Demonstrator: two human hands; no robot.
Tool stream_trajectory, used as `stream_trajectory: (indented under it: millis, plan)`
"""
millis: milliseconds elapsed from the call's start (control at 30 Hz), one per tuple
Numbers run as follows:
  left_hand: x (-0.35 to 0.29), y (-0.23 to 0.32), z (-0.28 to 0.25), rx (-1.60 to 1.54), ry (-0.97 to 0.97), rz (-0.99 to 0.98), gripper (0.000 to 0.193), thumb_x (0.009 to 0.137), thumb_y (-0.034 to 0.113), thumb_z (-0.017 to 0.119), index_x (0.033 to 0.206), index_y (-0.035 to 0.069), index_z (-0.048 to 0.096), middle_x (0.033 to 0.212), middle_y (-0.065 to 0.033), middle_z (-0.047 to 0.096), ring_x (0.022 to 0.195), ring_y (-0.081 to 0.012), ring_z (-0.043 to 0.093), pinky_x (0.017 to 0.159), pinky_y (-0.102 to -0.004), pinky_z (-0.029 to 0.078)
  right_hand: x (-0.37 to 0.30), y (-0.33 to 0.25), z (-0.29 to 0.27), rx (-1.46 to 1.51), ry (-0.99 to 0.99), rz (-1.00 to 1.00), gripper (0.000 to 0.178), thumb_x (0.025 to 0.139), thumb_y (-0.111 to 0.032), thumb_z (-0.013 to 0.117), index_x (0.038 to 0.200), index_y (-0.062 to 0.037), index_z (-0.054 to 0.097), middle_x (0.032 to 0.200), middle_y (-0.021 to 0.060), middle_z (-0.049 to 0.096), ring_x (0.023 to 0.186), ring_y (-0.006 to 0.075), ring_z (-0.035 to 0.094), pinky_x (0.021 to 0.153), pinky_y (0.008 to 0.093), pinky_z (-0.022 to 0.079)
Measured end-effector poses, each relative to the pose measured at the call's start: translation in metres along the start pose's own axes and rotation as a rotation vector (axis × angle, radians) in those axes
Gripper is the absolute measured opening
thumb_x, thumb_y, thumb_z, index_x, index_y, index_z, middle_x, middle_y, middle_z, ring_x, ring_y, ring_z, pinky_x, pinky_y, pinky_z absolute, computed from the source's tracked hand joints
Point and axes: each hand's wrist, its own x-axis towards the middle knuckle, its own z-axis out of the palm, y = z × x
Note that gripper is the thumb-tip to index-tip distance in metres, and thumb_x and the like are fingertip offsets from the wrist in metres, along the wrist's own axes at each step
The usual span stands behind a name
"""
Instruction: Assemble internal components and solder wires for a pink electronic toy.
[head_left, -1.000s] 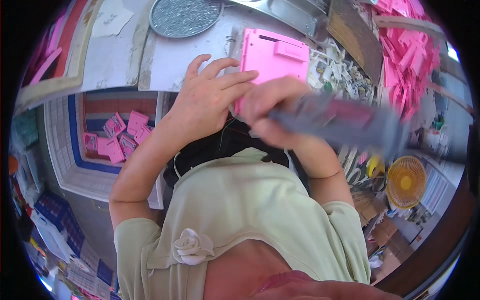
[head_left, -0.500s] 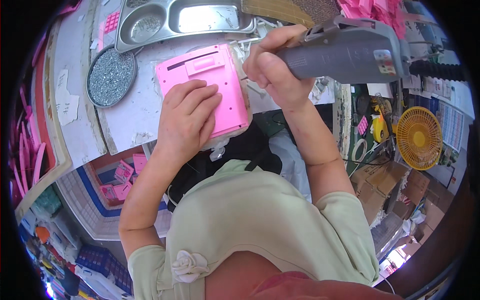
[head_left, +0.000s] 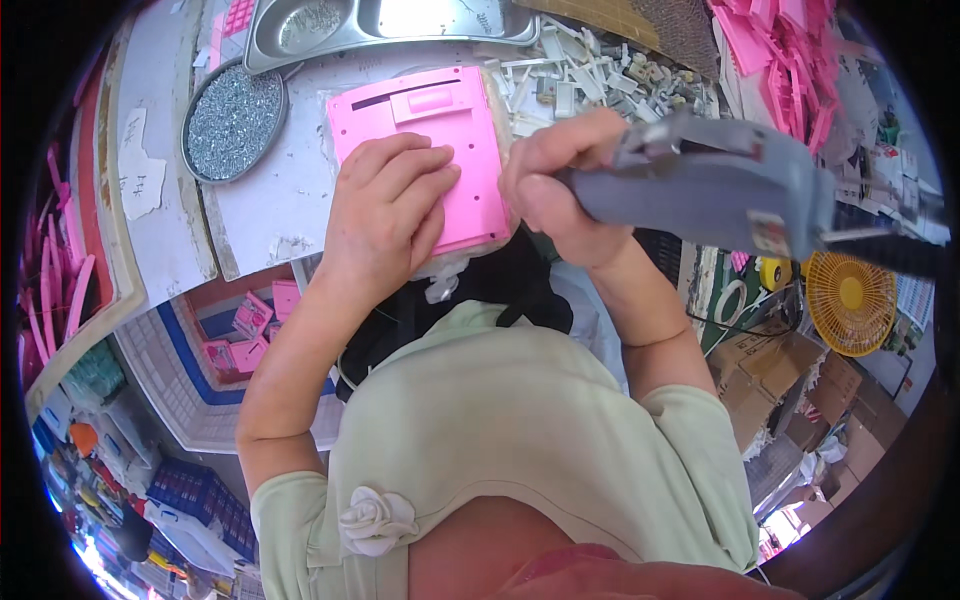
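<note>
A pink plastic housing lies face down near the table's front edge, with a slot, a raised block and small screw holes on its upper side. My left hand rests on its left part, fingers laid flat across the plastic and side by side. My right hand is wrapped round a grey electric screwdriver, held sideways just right of the housing. The tool is blurred by motion, and its tip is hidden by my fingers.
A round dish of small screws stands left of the housing. Beyond is a steel compartment tray, with white plastic pieces beside it. Pink parts are heaped far right. A crate sits lower left; a yellow fan is at right.
My right hand and the screwdriver have moved lower and slightly right against the housing. The whole view has shifted a little. My left hand stays on the housing.
</note>
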Motion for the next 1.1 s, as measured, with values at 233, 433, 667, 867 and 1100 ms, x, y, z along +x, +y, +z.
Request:
stream_trajectory:
  millis: [233, 433, 667, 867, 1100]
  plan:
    - [0.026, -0.021, -0.011, 0.261, 0.147, -0.094, 0.032, 0.084, 0.019, 0.076, 0.113, 0.006, 0.07, 0.121, -0.0109, 0.07, 0.114, -0.0326, 0.063, 0.101, -0.0471, 0.047, 0.017, -0.029, -0.017, 0.17, 0.079, 0.011, 0.029, 0.096, -0.015, 0.066, 0.118, -0.0064, 0.05, 0.062, 0.0028, 0.046, 0.05, 0.0127, 0.041, 0.048, 0.0327, 0.038]
    - [0.015, -0.026, -0.073, 0.098, 0.132, -0.073, 0.037, 0.087, 0.024, 0.078, 0.112, 0.001, 0.065, 0.124, -0.0178, 0.068, 0.11, -0.0363, 0.066, 0.099, -0.0435, 0.051, 0.049, -0.056, -0.025, 0.274, 0.134, -0.044, 0.042, 0.092, -0.019, 0.071, 0.126, -0.0062, 0.051, 0.065, 0.0021, 0.051, 0.055, 0.0146, 0.049, 0.05, 0.0298, 0.04]
    - [-0.285, -0.02, -0.2, 0.037, 0.018, -1.33, 0.026, 0.088, 0.014, 0.073, 0.109, -0.002, 0.069, 0.109, -0.0185, 0.072, 0.104, -0.0233, 0.07, 0.089, -0.0355, 0.054, 0.06, -0.038, -0.05, 0.313, 0.086, 0.017, 0.039, 0.096, -0.026, 0.071, 0.123, -0.008, 0.05, 0.062, -0.0018, 0.041, 0.054, 0.0121, 0.04, 0.051, 0.0291, 0.035]
    - [-0.227, -0.016, -0.194, 0.086, 0.135, -1.049, 0.031, 0.09, 0.015, 0.074, 0.116, -0.001, 0.069, 0.095, -0.0149, 0.074, 0.09, -0.0227, 0.072, 0.081, -0.0346, 0.055, 0.074, -0.031, -0.036, 0.27, 0.094, 0.021, 0.049, 0.094, -0.029, 0.075, 0.125, -0.005, 0.047, 0.064, -0.0009, 0.043, 0.054, 0.0105, 0.042, 0.049, 0.0268, 0.035]
    - [0.053, -0.23, -0.183, -0.786, 0.428, -0.778, 0.053, 0.099, 0.029, 0.069, 0.141, 0.001, 0.053, 0.131, -0.0162, 0.065, 0.109, -0.0239, 0.068, 0.093, -0.0349, 0.055, 0.093, -0.038, -0.026, 0.227, 0.157, 0.096, 0.058, 0.091, -0.029, 0.079, 0.129, -0.0025, 0.045, 0.067, 0.0015, 0.049, 0.055, 0.0107, 0.048, 0.051, 0.0266, 0.039]
